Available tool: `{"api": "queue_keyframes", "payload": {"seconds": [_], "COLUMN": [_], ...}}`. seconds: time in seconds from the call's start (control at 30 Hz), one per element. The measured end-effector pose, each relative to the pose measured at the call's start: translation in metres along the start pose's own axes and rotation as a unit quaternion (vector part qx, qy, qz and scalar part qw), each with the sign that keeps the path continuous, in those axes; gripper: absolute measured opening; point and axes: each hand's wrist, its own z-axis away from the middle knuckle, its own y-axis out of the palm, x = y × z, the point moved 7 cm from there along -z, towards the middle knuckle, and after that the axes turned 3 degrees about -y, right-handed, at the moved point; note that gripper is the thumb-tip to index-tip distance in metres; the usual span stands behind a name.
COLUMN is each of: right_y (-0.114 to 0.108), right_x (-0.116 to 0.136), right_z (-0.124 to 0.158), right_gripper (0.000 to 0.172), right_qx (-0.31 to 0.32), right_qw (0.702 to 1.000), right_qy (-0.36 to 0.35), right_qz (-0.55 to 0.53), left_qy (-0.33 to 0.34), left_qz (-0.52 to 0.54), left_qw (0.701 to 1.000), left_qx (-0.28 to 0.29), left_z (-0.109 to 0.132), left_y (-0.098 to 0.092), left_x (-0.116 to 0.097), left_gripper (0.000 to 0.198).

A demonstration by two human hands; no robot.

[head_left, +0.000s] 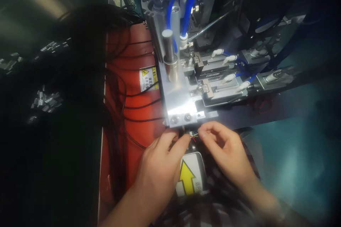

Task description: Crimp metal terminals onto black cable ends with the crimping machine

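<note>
My left hand (162, 161) is closed, thumb and fingers pinched at a small cable end with thin coloured wires (194, 137), red, yellow and green among them. From the other side my right hand (226, 145) pinches with thumb and forefinger at the tips of these wires; which wire is between them is too small to tell. Both hands are just below the front edge of a bright metal machine plate (177, 108). Under them is a white label with a yellow arrow (187, 177). My left fingertips are partly hidden beneath the plate edge.
Black cables (114, 142) run over a red surface (138, 110) bearing a warning label (149, 78). Blue air hoses (188, 7) and small pneumatic cylinders (226, 90) stand behind and to the right. Small shiny metal pieces (46, 101) lie in piles at left.
</note>
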Motion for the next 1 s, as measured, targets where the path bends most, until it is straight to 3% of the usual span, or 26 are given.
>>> {"api": "queue_keyframes", "payload": {"seconds": [0.3,0.37,0.5,0.8,0.9,1.0], "right_y": [0.007,0.012,0.023,0.032,0.034,0.033], "right_x": [-0.004,-0.011,-0.023,-0.031,-0.035,-0.035], "right_z": [-0.001,-0.002,-0.001,-0.003,-0.003,-0.005], "right_gripper": [0.021,0.025,0.028,0.019,0.020,0.022], "right_qx": [0.036,0.069,0.138,0.181,0.190,0.192], "right_qw": [0.992,0.976,0.910,0.827,0.813,0.825], "right_qy": [0.069,0.119,0.228,0.331,0.351,0.337], "right_qz": [-0.099,-0.169,-0.317,-0.417,-0.423,-0.411], "left_qy": [-0.006,-0.009,-0.012,-0.004,-0.008,-0.010], "left_qz": [-0.002,0.002,0.004,0.000,0.004,0.005], "left_qw": [1.000,1.000,1.000,1.000,1.000,1.000], "left_qx": [-0.001,0.004,0.008,0.004,0.011,0.015], "left_z": [0.000,0.001,0.002,0.000,0.000,0.001], "left_y": [0.000,0.000,0.002,0.001,0.002,0.003], "left_x": [-0.001,0.000,0.001,0.000,0.000,0.001], "left_gripper": [0.030,0.030,0.031,0.031,0.031,0.032]}}
